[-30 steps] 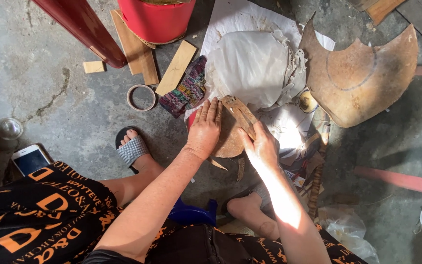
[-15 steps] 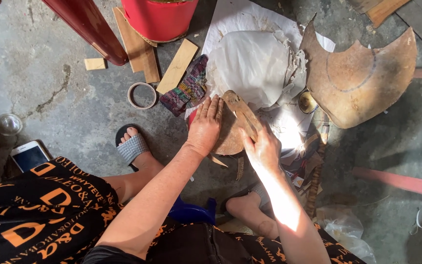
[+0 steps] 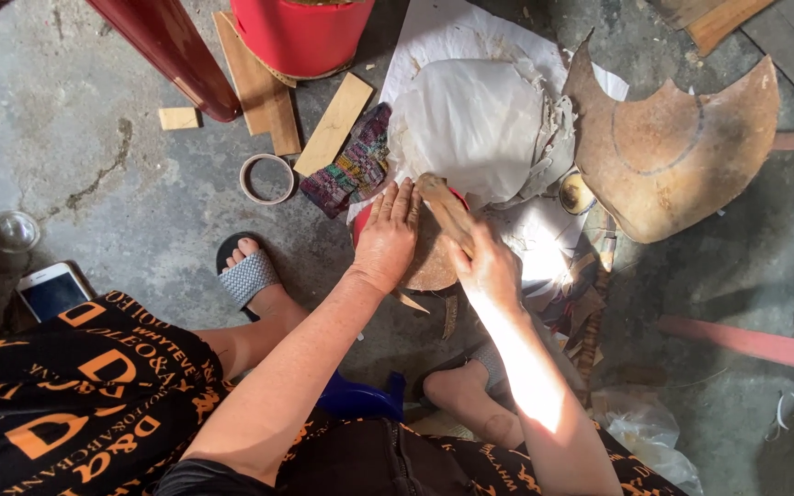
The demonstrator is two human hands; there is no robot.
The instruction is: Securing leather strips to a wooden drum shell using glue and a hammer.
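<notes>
The round brown disc of stiff, leathery material (image 3: 429, 262) lies on the concrete floor (image 3: 94, 119) between the person's feet, pressed flat under the open left hand (image 3: 386, 241). It looks light and rigid, probably brittle at the rim, so it is best held by flat pressure on its face. The right hand (image 3: 489, 271) is closed around a tan wooden stick (image 3: 443, 209) laid across the disc. Leftward lie a white-framed phone (image 3: 48, 292), a tape ring (image 3: 266, 178) and wooden offcuts (image 3: 333, 124) below a red bucket (image 3: 300, 32). Rightward sit crumpled white paper (image 3: 470, 119) and a large curved brown sheet (image 3: 682, 147). The floor is rough, cracked and sunlit.
</notes>
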